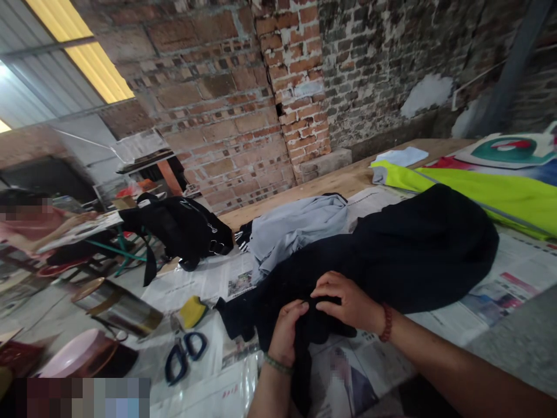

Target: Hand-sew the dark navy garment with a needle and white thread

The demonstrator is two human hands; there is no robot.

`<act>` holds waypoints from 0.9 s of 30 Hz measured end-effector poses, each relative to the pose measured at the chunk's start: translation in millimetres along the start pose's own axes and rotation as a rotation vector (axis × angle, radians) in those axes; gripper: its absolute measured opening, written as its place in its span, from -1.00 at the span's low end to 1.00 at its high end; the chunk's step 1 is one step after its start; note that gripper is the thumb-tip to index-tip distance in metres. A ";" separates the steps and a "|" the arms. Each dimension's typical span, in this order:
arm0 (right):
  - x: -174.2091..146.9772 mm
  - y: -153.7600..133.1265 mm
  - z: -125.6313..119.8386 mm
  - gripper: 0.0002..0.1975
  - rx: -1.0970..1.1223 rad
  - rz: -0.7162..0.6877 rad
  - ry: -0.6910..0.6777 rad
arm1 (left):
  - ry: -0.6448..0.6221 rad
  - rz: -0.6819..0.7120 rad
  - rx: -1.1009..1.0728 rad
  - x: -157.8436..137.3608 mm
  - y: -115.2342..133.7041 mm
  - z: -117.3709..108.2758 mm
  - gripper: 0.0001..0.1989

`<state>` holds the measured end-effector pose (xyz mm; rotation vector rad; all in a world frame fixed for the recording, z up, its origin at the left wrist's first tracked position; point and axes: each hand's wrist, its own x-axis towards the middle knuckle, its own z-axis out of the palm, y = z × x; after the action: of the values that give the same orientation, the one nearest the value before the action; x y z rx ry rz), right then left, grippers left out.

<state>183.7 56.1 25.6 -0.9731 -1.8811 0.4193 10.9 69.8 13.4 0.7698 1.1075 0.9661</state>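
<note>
A dark navy, nearly black garment lies bunched across the newspaper-covered table in front of me. My left hand grips its near part, thumb on top and the other fingers hidden by the cloth. Close by on the right, my right hand pinches the same fabric between thumb and curled fingers. The two thumbs are almost together. Just what lies between the fingertips is too dark to make out. Behind the garment rests a light grey piece of clothing.
Dark-handled scissors, a yellow sponge, a metal cup and a pink bowl are on the left. A black bag sits behind them. At far right, an iron stands beyond neon-yellow cloth. Another person sits at left.
</note>
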 end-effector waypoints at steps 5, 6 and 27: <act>8.0 -3.3 6.7 -0.89 0.160 0.121 -0.025 | -0.064 -0.001 0.002 -0.8 1.0 1.9 -0.85; 9.1 -3.2 7.9 -0.88 0.217 0.182 -0.023 | -0.090 -0.010 0.002 -1.3 1.6 2.8 -0.85; 43.0 19.9 -7.9 -0.77 0.999 0.625 0.170 | 0.028 -0.065 -0.025 -2.2 -1.1 2.3 -0.81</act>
<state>189.2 100.9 42.2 -0.8078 -0.9335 1.4216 13.1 67.2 13.8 0.6977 1.1361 0.9367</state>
